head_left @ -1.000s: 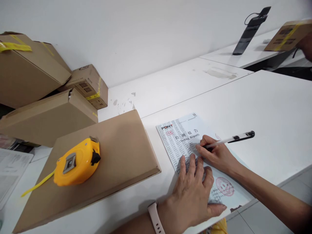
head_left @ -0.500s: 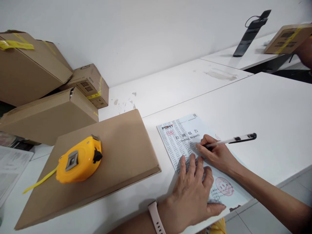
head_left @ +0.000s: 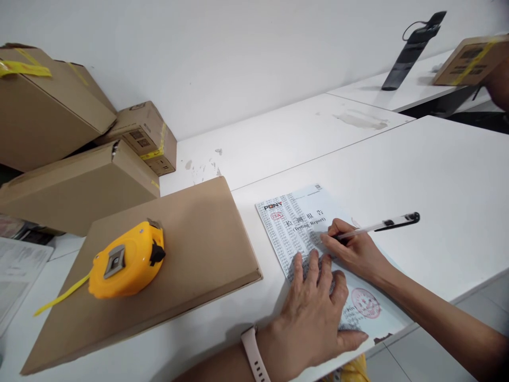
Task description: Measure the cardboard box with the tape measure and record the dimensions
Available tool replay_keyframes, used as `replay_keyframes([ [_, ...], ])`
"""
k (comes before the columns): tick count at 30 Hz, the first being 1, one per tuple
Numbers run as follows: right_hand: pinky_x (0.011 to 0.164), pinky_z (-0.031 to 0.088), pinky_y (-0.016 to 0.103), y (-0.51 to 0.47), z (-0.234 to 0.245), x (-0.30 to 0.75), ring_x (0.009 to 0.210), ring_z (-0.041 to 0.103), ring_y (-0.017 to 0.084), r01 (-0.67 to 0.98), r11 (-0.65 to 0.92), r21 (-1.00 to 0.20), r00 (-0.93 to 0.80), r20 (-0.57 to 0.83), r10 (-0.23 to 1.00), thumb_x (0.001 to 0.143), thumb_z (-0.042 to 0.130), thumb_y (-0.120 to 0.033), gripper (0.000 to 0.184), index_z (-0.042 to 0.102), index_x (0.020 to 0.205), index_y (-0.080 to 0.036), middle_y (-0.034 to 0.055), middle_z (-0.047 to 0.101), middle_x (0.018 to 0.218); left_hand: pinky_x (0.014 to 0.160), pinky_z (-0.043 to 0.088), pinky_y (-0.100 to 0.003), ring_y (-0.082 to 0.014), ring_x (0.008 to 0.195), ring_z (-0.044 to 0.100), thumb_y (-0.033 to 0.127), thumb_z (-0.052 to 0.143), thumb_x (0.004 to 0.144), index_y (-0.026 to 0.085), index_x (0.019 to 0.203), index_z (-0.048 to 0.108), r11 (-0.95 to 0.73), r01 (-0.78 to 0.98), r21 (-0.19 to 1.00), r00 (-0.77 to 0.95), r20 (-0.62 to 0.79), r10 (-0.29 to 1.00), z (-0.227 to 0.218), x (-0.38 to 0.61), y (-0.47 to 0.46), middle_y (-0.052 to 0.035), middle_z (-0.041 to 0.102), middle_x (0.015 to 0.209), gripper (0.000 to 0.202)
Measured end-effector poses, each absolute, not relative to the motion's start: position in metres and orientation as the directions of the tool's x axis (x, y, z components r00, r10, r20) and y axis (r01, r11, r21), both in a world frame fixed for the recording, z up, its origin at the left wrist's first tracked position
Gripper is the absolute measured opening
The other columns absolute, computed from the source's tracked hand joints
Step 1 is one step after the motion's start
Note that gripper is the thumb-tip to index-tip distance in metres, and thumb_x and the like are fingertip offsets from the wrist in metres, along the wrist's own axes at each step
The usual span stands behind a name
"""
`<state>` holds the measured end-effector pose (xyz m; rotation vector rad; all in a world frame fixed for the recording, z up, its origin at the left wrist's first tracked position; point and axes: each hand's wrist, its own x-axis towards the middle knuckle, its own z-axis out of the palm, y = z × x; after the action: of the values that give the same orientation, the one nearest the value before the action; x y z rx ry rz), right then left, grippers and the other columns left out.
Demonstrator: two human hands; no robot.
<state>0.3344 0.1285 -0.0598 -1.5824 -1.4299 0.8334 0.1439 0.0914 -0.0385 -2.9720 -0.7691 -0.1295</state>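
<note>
Carton [head_left: 207,239] with tape measure [head_left: 129,260] lies beside report [head_left: 304,228]; far box [head_left: 469,62] perhaps held.

Bright, fairly even light is washing over the white wall [head_left: 254,63] and tabletop [head_left: 437,175]. My left hand [head_left: 312,318] is casting a soft shadow leftward at lower centre. Wide-angle distortion is tilting the bottle [head_left: 409,55] at upper right, where I am seeing the carton [head_left: 465,61] blurring slightly and the extreme corner darkening.
</note>
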Motion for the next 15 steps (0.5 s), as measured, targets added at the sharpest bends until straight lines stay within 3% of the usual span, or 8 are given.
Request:
replay_keyframes([
  [15, 0.048, 0.031, 0.029, 0.1284, -0.0600, 0.3343, 0.053, 0.037, 0.012, 0.433, -0.030, -0.901, 0.140, 0.035, 0.990, 0.088, 0.062, -0.036, 0.029, 0.045, 0.066, -0.024, -0.0044, 0.043, 0.058, 0.121, 0.023, -0.054, -0.0373, 0.147, 0.039, 0.073, 0.015, 0.098, 0.008, 0.146, 0.043, -0.874, 0.485, -0.028, 0.872, 0.091, 0.481, -0.0365, 0.1423, 0.0918, -0.0204, 0.050, 0.153, 0.086],
])
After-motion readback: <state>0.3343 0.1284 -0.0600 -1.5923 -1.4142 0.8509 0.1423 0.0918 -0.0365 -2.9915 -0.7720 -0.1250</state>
